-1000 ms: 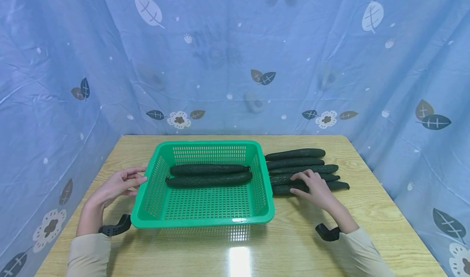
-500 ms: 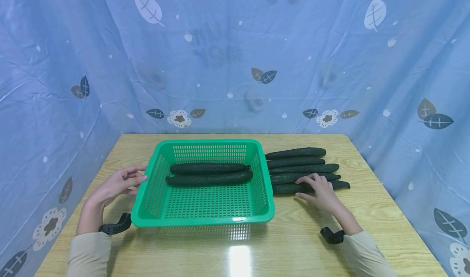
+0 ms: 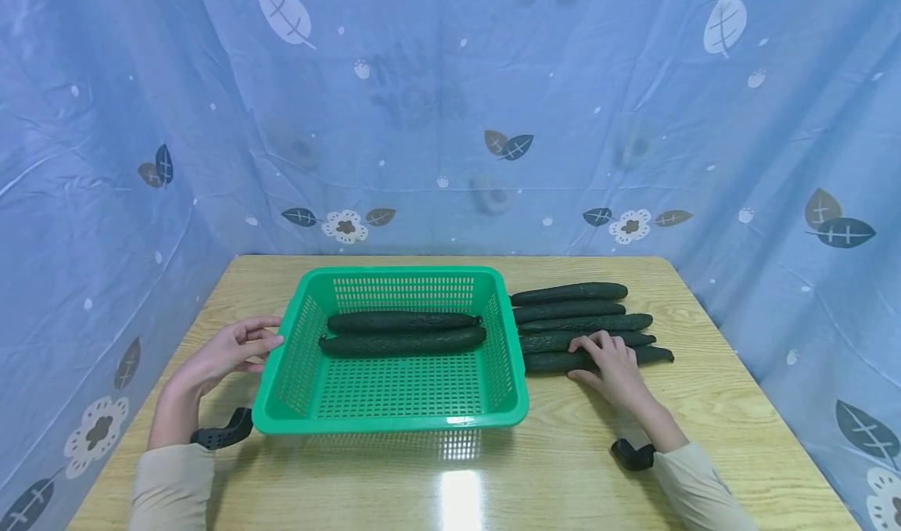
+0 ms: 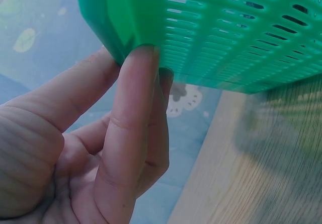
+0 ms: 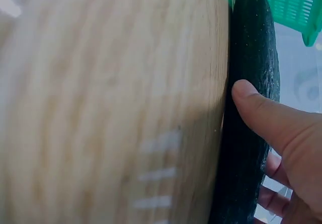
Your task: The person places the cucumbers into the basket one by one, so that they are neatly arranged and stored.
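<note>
A green plastic basket (image 3: 394,423) stands on the table with two dark green cucumbers (image 3: 403,342) lying side by side in it. My left hand (image 3: 232,353) pinches the basket's left rim; the left wrist view shows fingers and thumb at the rim (image 4: 100,22). To the basket's right, several more cucumbers lie in a row. My right hand (image 3: 616,371) holds the nearest cucumber (image 3: 549,362) of that row. Seen from the right wrist, the thumb lies on one side of this cucumber (image 5: 254,43) and the fingers reach round the other, partly hidden.
The wooden table (image 3: 338,484) stretches in front of the basket. A blue patterned curtain (image 3: 436,124) encloses the back and both sides. The farthest cucumber (image 3: 573,292) of the row lies toward the table's back edge, its left end close to the basket.
My right hand has shifted a little right and toward me, its fingers now round the nearest cucumber. The left hand and the basket stay in place.
</note>
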The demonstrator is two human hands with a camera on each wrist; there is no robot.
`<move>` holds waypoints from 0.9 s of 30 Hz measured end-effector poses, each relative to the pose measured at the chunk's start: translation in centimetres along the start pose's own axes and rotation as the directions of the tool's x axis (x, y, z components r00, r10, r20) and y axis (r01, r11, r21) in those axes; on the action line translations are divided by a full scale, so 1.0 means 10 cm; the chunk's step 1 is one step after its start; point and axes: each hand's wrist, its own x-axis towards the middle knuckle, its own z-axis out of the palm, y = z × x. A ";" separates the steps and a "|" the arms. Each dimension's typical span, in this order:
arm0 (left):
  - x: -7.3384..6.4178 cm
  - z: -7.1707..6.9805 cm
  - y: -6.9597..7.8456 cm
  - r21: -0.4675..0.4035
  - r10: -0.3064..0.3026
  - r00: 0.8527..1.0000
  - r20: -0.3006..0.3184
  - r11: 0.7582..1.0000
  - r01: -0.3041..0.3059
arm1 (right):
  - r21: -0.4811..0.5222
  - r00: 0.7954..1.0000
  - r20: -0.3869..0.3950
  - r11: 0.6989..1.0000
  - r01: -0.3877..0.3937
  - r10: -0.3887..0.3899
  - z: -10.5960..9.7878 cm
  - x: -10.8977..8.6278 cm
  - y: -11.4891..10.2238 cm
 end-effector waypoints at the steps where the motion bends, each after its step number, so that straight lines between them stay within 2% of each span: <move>1: 0.00 0.00 0.00 0.000 0.002 1.000 0.001 1.000 -0.002 | -0.013 1.000 -0.007 1.000 0.013 -0.013 0.00 0.00 0.00; 8: 0.00 0.00 0.00 -0.019 0.004 1.000 0.001 1.000 -0.004 | -0.071 0.994 -0.056 0.994 0.086 -0.090 -0.02 -0.04 0.01; 15: 0.01 0.00 -0.03 -0.016 0.005 1.000 0.007 1.000 -0.005 | -0.142 0.993 -0.065 0.986 0.090 -0.100 -0.07 -0.04 0.02; 21: 0.03 0.00 -0.04 -0.021 -0.012 1.000 -0.003 1.000 0.012 | -0.138 0.990 -0.085 0.985 0.100 -0.112 -0.15 0.03 -0.01; 27: 0.01 -0.01 -0.04 -0.009 -0.016 1.000 -0.005 1.000 0.016 | -0.120 0.992 -0.058 0.988 0.103 -0.110 -0.24 0.10 -0.03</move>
